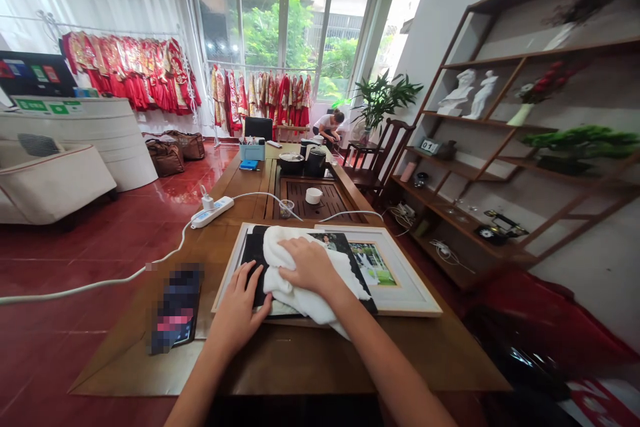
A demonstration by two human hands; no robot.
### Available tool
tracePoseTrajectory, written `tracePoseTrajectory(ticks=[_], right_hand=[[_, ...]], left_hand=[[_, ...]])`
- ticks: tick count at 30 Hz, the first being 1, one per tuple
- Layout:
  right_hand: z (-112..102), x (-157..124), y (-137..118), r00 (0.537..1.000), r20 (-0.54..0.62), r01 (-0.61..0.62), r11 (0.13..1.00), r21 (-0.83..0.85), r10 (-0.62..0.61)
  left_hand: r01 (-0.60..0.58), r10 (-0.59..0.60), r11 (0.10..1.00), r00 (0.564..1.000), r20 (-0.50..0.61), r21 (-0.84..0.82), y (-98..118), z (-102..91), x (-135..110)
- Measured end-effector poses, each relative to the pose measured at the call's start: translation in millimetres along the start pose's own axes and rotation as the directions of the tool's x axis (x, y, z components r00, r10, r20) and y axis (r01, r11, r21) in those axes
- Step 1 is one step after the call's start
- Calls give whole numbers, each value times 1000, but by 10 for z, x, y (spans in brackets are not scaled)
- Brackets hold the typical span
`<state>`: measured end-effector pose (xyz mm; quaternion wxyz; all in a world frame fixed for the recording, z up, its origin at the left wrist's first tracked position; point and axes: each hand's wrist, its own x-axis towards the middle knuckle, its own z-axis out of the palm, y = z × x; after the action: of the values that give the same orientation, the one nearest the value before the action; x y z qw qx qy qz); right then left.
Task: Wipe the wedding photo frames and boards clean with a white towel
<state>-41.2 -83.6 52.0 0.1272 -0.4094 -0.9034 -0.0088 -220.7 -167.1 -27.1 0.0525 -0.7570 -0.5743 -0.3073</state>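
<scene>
A white cloth (325, 280) lies bunched over a dark photo panel (250, 250), with my right hand (307, 265) pressing down on it, fingers curled into the folds. My left hand (240, 307) rests on the panel's left side, its fingers spread and flat, the thumb near the cloth's edge. Much of the panel's picture is covered by the cloth. Beneath the panel is a pale wooden picture frame (425, 300) with a white mat; a colour photo (376, 264) shows in its right part.
On the wooden table (440, 347), a phone (183, 333), partly pixelated, lies left of the frame. Beyond are a power strip (213, 212) with trailing cables, a tea tray (335, 203) bearing a white cup (314, 195), and a blue box (251, 149). A person (329, 125) sits near the window.
</scene>
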Motion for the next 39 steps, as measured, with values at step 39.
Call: tracePoseTrajectory(ticks=[39], right_hand=[[-54,-640,662,976,-81,-204,979,22,205]], left_hand=[[31,-31,999,999,12,17,-12,35,-16]])
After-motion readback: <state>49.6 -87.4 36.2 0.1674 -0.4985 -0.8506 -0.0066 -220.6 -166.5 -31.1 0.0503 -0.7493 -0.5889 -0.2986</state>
